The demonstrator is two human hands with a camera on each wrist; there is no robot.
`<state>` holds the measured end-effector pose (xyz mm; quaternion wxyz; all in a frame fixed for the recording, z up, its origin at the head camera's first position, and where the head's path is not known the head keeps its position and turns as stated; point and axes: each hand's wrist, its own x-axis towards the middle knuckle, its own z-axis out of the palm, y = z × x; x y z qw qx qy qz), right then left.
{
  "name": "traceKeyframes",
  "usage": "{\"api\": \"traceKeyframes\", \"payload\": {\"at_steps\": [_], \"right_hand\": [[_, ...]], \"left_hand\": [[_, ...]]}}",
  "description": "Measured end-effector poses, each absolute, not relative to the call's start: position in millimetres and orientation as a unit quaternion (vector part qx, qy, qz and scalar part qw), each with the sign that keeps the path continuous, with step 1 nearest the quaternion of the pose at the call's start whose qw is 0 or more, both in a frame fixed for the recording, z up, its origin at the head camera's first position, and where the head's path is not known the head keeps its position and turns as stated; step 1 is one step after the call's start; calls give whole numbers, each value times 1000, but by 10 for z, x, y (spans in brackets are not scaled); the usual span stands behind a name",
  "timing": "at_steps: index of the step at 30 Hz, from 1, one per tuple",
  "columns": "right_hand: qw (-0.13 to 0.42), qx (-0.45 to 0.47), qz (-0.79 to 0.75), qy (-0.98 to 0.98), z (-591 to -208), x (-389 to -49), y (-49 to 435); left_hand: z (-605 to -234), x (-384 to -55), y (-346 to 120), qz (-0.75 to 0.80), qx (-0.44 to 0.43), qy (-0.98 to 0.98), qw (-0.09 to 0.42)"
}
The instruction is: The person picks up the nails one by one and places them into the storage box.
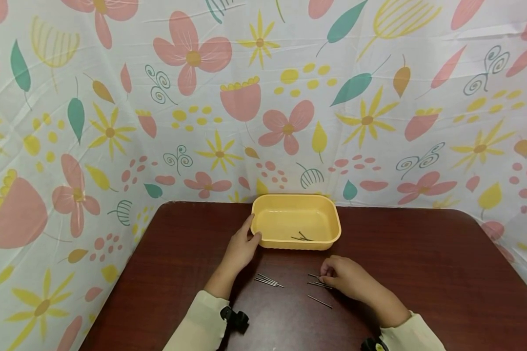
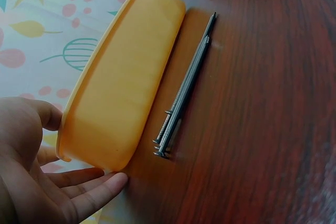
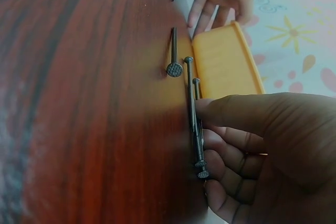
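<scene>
the pinched nail (image 3: 196, 81) lies at the table's right group, its long axis running roughly left to right, its head pointing left, away from the right hand (image 1: 348, 277). just beside it, the near nails (image 3: 191, 94) lie almost parallel, with heads at both ends. closer to the person, the lone nail (image 1: 319, 302) slants, its left end farther off and its head at the right. the left bunch (image 2: 187, 88) fans slightly, heads left, tips right.

the nails are thin grey metal, straight-shanked, with round, cross-hatched heads. the tray (image 1: 296, 245) is smooth yellow, a rounded rectangle with a lipped rim; a few dark nails (image 1: 302, 237) cross one another inside. the table (image 1: 421, 258) is glossy red-brown with streaky grain.

the right hand has its fingers curled, thumb and fingertips nipping the nail's shank near the tabletop. the left hand (image 1: 240, 246) is unclenched, its fairly straight fingers against the tray's left end, thumb at the rim; the left bunch lies near it.
</scene>
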<state>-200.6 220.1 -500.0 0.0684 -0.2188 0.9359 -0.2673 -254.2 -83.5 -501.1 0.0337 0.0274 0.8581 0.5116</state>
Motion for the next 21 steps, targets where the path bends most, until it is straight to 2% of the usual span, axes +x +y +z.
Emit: {"api": "traceKeyframes", "payload": {"at_steps": [5,21], "right_hand": [[57,-230,-260,936,-5023,-2017,2209],[67,-237,-262,933,-4991,-1996,2201]], "left_hand": [[-5009,-2544,-825,495,25,868,18],[-4996,-2544,-817,489,20,872,25]]}}
